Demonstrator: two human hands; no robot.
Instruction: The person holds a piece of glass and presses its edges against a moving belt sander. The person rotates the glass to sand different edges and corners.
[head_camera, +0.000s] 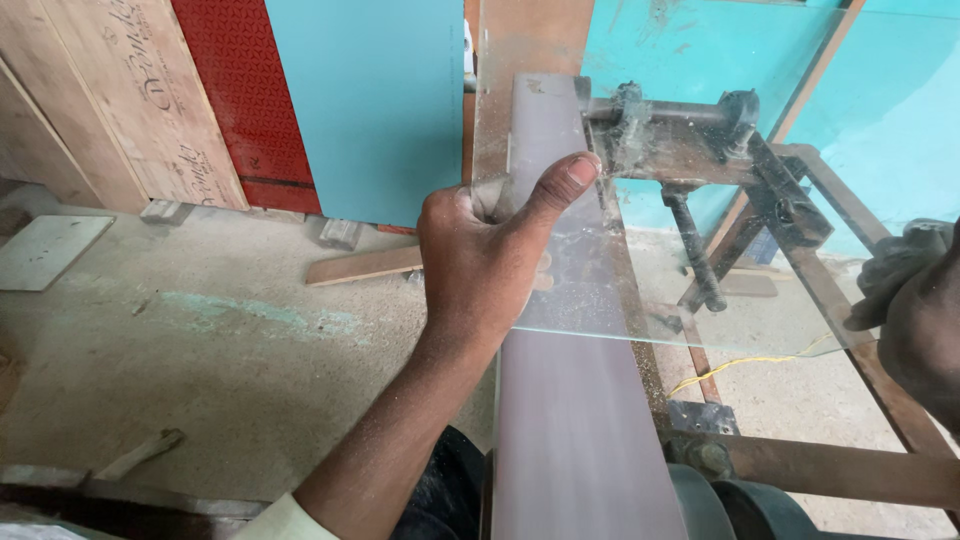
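A clear glass pane (650, 270), dusty near its left side, lies flat across a long grey sanding belt (585, 440) that runs away from me. My left hand (485, 250) grips the pane's left edge, thumb pressed on top and fingers curled underneath. My right hand (905, 290), at the frame's right edge, is wrapped in a grey cloth or glove and closed on the pane's right edge. The pane's near edge crosses the belt just below my left hand.
A rusty metal frame (790, 210) with a roller arm (660, 115) carries the belt, and a dark pulley (720, 500) sits at the bottom. Plywood (120, 100), a red board (245, 100) and a teal sheet (380, 100) lean on the wall. Wood scraps (365, 265) and a yellow wire (745, 362) lie on the concrete floor.
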